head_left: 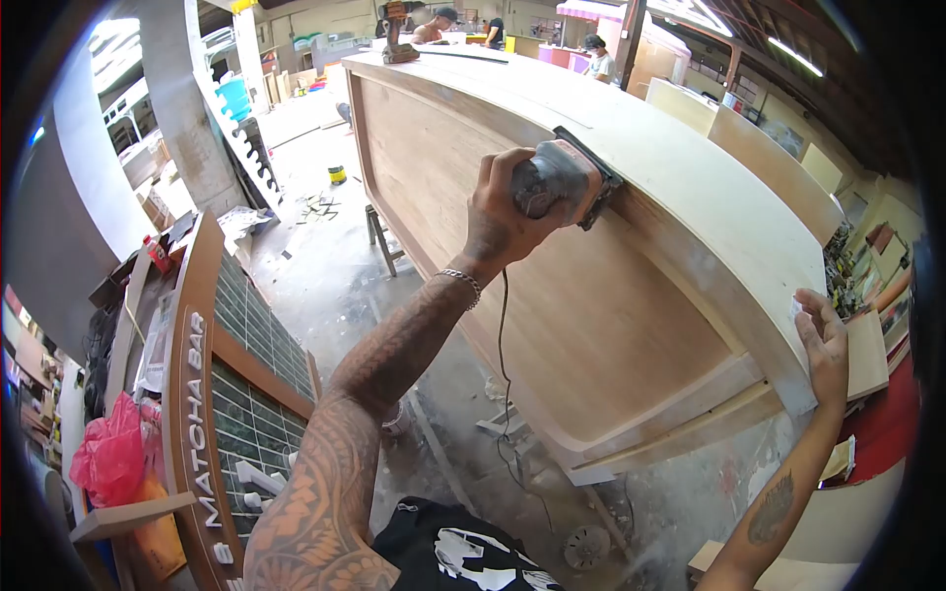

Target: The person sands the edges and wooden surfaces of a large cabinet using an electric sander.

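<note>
My left hand (503,212) is wrapped round a dusty power sander (562,182), its pad pressed flat against the upper side edge of a large wooden counter (591,315). A dark cord hangs from the sander to the floor. Over at the right end of the counter, my right hand (823,335) rests on the corner of the pale top (690,167). Its fingers are bent near a small white piece (796,307), and whether they grip it is unclear.
A cordless drill (397,30) stands on the counter's far end. At left is a brown sign panel (197,394) beside a pink bag (108,448). A yellow tape roll (337,174) lies on the dusty floor. Several people are in the background.
</note>
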### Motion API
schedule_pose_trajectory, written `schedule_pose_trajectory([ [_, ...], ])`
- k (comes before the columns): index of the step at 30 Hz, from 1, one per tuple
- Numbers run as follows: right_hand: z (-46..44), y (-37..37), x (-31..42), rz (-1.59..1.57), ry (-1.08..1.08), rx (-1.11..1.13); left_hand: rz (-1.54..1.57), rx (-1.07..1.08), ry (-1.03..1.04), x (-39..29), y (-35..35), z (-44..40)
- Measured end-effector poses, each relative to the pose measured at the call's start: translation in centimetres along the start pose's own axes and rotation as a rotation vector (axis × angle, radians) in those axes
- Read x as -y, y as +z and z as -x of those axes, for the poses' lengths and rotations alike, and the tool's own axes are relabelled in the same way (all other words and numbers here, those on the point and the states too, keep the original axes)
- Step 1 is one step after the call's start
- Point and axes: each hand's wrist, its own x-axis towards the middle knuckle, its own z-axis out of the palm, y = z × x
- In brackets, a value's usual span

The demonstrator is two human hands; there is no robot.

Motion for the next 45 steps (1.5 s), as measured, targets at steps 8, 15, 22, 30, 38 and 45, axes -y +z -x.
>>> schedule_pose_trajectory([
  [8,-0.2,-0.2,0.2,0.039,0.030,0.011,0.035,-0.044,-0.163,5.5,-0.3,-1.8],
  [15,-0.1,-0.1,0.9,0.048,0.054,0.003,0.106,-0.067,-0.279,11.5,-1.8,-4.3],
  [22,0.0,-0.7,0.7,0.097,0.111,-0.059,0.000,-0.091,-0.184,18.1,-3.2,-6.8],
  [30,0.2,-1.5,-0.5,0.402,0.234,-0.152,-0.044,-0.116,-0.188,24.9,-5.3,-11.7],
  [38,0.1,-1.1,-0.8,0.436,0.649,-0.271,0.012,-0.158,-0.348,27.8,-6.1,-13.4],
  [45,0.4,-2.5,-1.6,0.481,0.669,-0.312,0.079,-0.098,-0.131,20.2,-4.6,-8.3],
])
